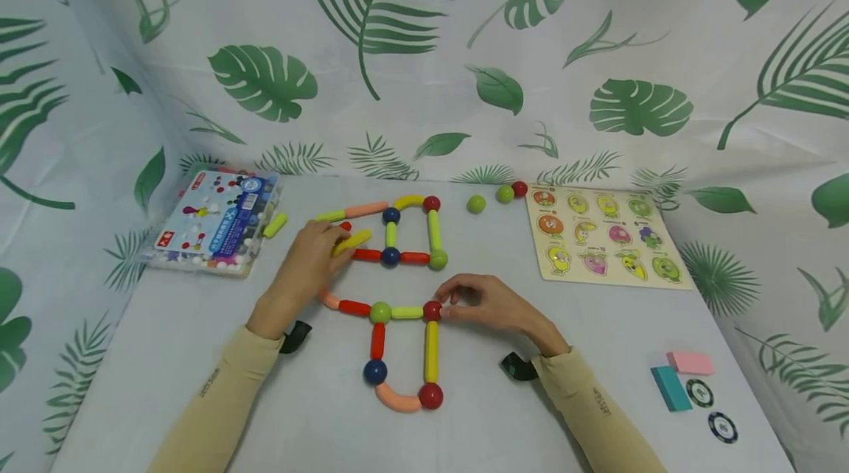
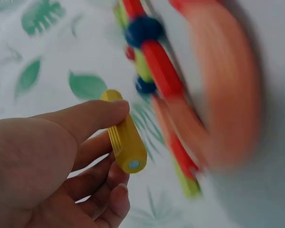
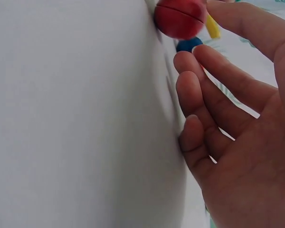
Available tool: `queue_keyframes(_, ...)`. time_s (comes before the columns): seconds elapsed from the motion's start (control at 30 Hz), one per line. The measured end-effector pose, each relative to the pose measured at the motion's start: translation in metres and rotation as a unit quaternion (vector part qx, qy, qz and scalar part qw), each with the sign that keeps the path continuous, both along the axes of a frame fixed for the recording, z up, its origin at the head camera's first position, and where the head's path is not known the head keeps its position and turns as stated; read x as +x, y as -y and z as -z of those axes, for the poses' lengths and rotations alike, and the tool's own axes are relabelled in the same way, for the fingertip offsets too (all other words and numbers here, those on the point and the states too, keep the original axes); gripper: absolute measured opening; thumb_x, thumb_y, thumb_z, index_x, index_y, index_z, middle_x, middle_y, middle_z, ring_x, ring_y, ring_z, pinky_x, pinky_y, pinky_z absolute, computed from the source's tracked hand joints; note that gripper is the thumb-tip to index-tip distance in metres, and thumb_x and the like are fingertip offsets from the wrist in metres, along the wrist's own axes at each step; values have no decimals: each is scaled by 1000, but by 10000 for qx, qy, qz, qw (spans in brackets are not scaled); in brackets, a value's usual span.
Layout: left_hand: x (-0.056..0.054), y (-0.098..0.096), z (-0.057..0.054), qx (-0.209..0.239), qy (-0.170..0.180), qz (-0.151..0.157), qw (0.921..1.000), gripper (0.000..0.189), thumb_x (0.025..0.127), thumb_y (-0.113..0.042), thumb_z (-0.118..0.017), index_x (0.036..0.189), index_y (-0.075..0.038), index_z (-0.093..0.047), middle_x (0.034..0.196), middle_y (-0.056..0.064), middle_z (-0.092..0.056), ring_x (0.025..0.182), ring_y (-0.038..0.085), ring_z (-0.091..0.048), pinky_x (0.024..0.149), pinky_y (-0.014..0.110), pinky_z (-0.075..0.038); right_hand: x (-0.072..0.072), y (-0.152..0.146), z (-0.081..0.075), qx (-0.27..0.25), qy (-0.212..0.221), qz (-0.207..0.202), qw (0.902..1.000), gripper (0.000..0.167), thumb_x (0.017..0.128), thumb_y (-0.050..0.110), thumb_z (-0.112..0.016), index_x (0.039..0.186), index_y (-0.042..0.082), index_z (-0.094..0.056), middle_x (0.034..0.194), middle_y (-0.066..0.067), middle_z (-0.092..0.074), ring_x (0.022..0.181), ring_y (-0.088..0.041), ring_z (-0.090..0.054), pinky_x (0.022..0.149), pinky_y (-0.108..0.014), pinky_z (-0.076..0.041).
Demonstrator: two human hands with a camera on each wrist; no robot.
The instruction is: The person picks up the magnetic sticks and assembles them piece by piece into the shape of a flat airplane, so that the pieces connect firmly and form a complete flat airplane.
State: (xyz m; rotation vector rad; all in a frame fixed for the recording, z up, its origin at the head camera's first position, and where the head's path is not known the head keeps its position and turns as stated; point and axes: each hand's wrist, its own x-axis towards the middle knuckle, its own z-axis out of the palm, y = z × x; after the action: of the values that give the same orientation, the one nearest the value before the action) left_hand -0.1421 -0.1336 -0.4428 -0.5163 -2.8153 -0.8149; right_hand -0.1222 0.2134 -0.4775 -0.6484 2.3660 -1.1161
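White table (image 1: 487, 429): a smooth surface, it fills the lower part of the frame.
Clear box (image 1: 208, 219): it lies at upper left, with a printed cover; a short green stick (image 1: 275, 225) is just beside it.
Upper frame (image 1: 390, 256) and lower frame (image 1: 380, 312): both of coloured sticks and balls, around the centre.
Two green balls (image 1: 476, 204) and one red ball (image 1: 520, 189): near the back edge, right of centre.
Picture board (image 1: 609, 237): at right, with fruits.
Pink block (image 1: 691, 363), teal block (image 1: 671, 388), two round chips (image 1: 723, 428): at lower right.

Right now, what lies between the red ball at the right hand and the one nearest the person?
In the head view, a long yellow stick joins the red ball at the right hand to the nearer red ball.
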Motion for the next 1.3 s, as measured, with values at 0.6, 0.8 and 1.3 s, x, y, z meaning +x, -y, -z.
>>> queue_keyframes(0.6, 5, -138, 5, -937, 662, 2232, 9680, 26, 96, -26, -72, 117, -11, -73, 112, 2, -68, 104, 17, -57, 96, 29, -49, -18, -67, -16, 3, -498, 1130, 9923, 34, 94, 43, -72, 120, 22, -71, 109, 10, -70, 95, -16, -61, 82, -29, -51)
queue_keyframes(0.8, 5, -161, 16, -1387, 635, 2432, 9579, 22, 95, -27, -73, 111, -12, -76, 103, 0, -71, 92, 16, -56, 87, 26, -47, -17, -76, -13, -25, -421, 1249, 9913, 34, 94, 42, -72, 120, 22, -71, 108, 7, -71, 96, -19, -60, 79, -28, -50)
queue_keyframes(1.3, 9, -99, -1, -321, 1195, 1859, 9748, 28, 96, -28, -72, 117, -10, -74, 114, 3, -68, 108, 18, -56, 96, 34, -51, -13, -55, -4, -110, -180, 776, 9968, 31, 90, 39, -78, 116, 23, -71, 101, 3, -68, 92, -20, -59, 82, -25, -47)
